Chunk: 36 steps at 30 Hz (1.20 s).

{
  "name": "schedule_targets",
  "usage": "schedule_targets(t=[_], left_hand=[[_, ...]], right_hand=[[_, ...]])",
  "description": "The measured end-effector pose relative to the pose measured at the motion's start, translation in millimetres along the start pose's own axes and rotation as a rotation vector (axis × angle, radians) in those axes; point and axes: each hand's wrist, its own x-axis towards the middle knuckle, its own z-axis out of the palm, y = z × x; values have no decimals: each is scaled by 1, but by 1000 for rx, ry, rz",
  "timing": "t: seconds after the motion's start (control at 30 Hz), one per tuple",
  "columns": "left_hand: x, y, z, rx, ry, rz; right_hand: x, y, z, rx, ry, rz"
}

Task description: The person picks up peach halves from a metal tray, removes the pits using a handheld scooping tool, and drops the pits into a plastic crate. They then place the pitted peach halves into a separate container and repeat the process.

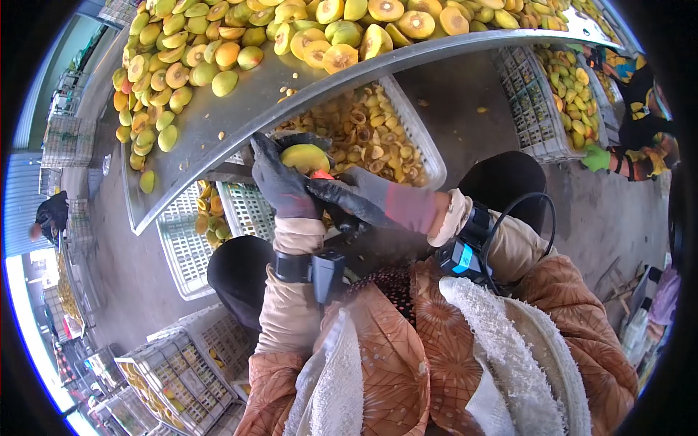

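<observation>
My left hand (280, 178), in a dark-palmed grey glove, is closed around a yellow-green fruit (305, 158) just below the table's edge. My right hand (371, 196), gloved the same way, is close against it with fingers closed on a small red-handled tool (322, 175). Only a bit of red shows, so its working end cannot be made out. Above both hands, the metal table (269, 94) bears a heap of cut fruit halves (342, 57) with orange flesh. Beneath them a white crate (414, 123) holds wet fruit pieces (371, 134).
The table's raised metal rim (407, 58) crosses in front of me. A white crate (182, 240) with fruit pieces stands at left, and stacked crates (182, 370) stand lower left. At right are a crate of whole fruit (520, 102) and another person's green-gloved hand (596, 158).
</observation>
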Motion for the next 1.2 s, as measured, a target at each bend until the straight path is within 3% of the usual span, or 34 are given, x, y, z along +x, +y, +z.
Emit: schedule_targets(t=[0.07,0.1,0.17,0.2,0.27,0.33,0.37,0.4,0.43,0.47,0.53,0.57,0.6,0.67,0.7,0.73,0.77,0.8,0.93,1.0,1.03,1.1,1.2], left_hand=[[-5,13,4,-156,-71,-114],[-7,15,7,-185,-90,-98],[-6,12,9,-215,-112,-81],[-4,7,8,-49,-72,26],[-3,8,5,116,-34,132],[-3,18,0,83,-377,121],[-9,22,1,-159,-341,-46],[-9,26,1,-161,-333,-37],[-8,30,2,-491,-452,-122],[-6,35,0,-821,-569,-210],[9,-8,-32,-644,-259,66],[12,-8,-48,-701,-224,-5],[15,-4,-69,-760,-192,-82],[36,-3,-126,-1243,-423,-66],[39,16,-134,-1260,-39,7],[38,44,-119,-1138,214,21],[53,45,-132,-1030,119,19],[68,44,-144,-924,27,16],[166,55,-90,545,23,40],[232,19,-86,1363,-86,470],[236,16,-77,1357,-95,479],[241,6,-58,1666,17,449],[257,8,-63,1660,-109,349]], right_hand=[[8,10,13,156,62,-721],[6,14,9,157,59,-720],[-18,-25,-2,201,-42,-127],[-14,-9,-3,204,-40,-124],[-1,24,-1,800,-312,35],[-4,23,4,788,-268,3],[-7,16,10,770,-229,-25],[-7,11,13,746,-197,-55],[-7,10,16,736,-208,-57],[-7,11,20,542,-161,-230],[-8,20,27,148,-74,-563],[-3,29,29,146,-86,-573],[5,42,30,378,5,-407],[16,55,27,820,181,-58],[15,44,22,815,163,-75],[9,29,17,708,121,44],[7,19,14,597,87,161],[14,22,13,590,77,142],[35,36,7,620,19,124],[36,30,3,560,37,112],[32,20,3,480,67,156],[25,11,-2,401,106,195],[18,8,-4,436,53,132]])
